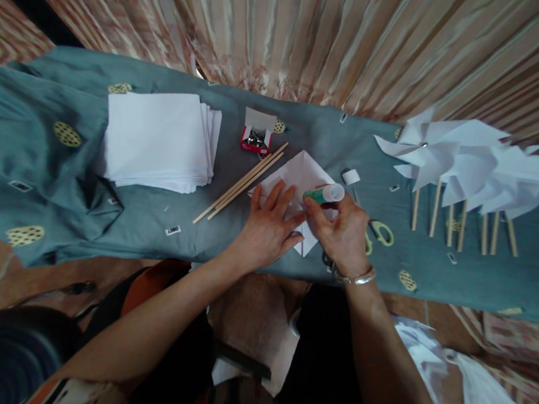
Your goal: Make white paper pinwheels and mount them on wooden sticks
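Observation:
My left hand (267, 224) lies flat with fingers spread on a folded white paper square (300, 173) on the grey-blue cloth (155, 217). My right hand (342, 233) is closed around a green and white glue stick (324, 194), tilted over the paper beside my left fingertips. A silver bracelet circles my right wrist. Part of the paper is hidden under both hands.
A stack of white paper sheets (159, 139) lies at the left. Two wooden sticks (240, 184) and a small red box of pins (257, 135) sit behind the paper. Finished white paper pinwheels (471, 166) on sticks lie at the right. Green-handled scissors (382, 232) rest by my right hand.

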A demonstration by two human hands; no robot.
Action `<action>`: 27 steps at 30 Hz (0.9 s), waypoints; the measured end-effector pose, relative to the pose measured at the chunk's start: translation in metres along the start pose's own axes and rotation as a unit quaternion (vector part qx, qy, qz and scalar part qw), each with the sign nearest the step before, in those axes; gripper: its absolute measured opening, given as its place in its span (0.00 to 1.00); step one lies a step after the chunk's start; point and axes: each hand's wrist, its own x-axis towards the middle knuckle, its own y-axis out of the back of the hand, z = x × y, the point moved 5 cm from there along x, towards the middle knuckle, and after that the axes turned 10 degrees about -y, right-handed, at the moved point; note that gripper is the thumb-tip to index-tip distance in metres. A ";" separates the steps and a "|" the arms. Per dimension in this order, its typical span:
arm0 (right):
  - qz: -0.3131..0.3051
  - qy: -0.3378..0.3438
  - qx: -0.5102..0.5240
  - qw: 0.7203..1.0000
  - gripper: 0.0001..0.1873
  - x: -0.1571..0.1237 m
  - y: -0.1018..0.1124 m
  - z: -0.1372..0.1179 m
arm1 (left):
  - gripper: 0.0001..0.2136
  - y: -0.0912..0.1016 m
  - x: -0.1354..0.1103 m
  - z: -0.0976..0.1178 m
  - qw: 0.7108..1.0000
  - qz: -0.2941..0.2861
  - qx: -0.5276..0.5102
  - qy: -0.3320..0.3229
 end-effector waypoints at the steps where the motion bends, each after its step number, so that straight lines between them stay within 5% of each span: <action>1: 0.000 0.000 0.001 1.000 0.18 0.000 0.000 -0.001 | 0.22 0.000 0.000 0.000 1.000 -0.001 -0.001 0.000; 7: -0.019 -0.019 0.038 0.999 0.15 0.000 0.000 0.000 | 0.21 0.000 0.000 0.000 1.000 0.001 -0.002 0.000; 10: -0.043 -0.076 0.162 0.983 0.13 0.002 -0.002 0.009 | 0.21 -0.001 0.000 -0.001 1.000 0.005 -0.003 -0.002; 12: -0.057 -0.136 0.311 0.939 0.12 0.004 -0.003 0.019 | 0.21 -0.002 0.000 -0.001 1.000 0.006 -0.003 -0.003; 15: -0.060 -0.214 0.513 0.829 0.12 0.009 0.000 0.031 | 0.20 -0.002 0.000 -0.001 1.000 0.003 -0.005 0.001; 19: -0.045 -0.273 0.646 0.712 0.10 0.015 0.012 0.046 | 0.21 0.000 0.003 -0.001 1.000 -0.006 -0.005 0.009; 22: -0.019 -0.285 0.685 0.670 0.10 0.017 0.023 0.057 | 0.22 0.003 0.011 -0.001 1.000 0.000 -0.002 0.016; 27: 0.007 -0.313 0.704 0.638 0.10 0.018 0.035 0.070 | 0.25 0.005 0.041 0.004 0.999 0.034 -0.014 0.015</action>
